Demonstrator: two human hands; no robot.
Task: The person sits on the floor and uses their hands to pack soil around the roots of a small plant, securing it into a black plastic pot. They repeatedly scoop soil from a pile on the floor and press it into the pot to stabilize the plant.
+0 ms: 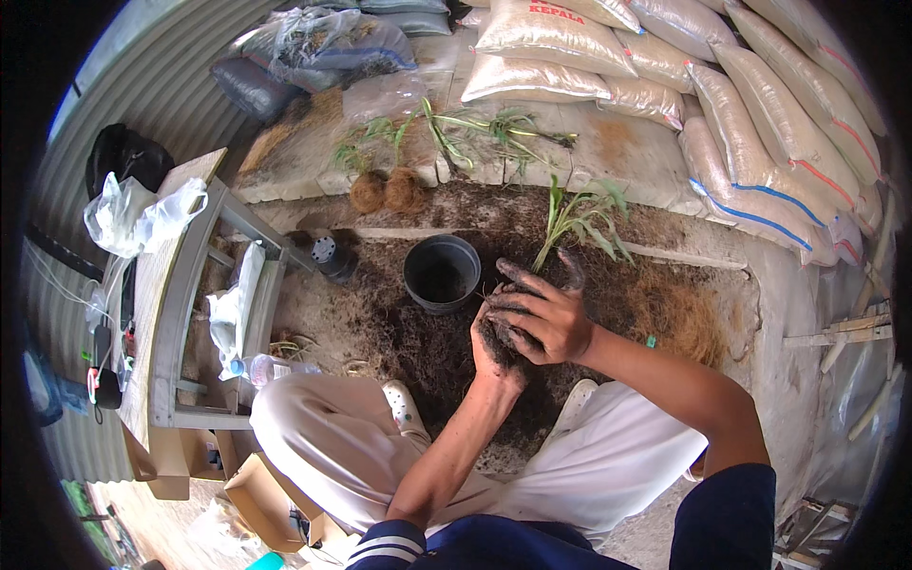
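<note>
A leafy green plant (pixel 581 217) rises from between my two soil-blackened hands, its leaves leaning away from me. My left hand (pixel 495 349) cups the dark root ball from below and the left. Over its top and right side lie the spread fingers of my right hand (pixel 552 320). Most of the root ball is hidden by the fingers. Just left of my hands, a black plastic plant pot (pixel 442 274) stands upright with some dark matter inside. Loose dark soil (pixel 399 335) covers the floor beneath and around them.
A smaller black pot (pixel 333 258) sits upside down at left. Beyond are two plants with fibre-wrapped root balls (pixel 404 191) and loose uprooted plants (pixel 491 128). Brown coir fibre (pixel 677 320) lies right. A wooden table (pixel 160 313) and plastic bottle (pixel 274 370) flank my left knee; filled sacks (pixel 548 78) are stacked behind.
</note>
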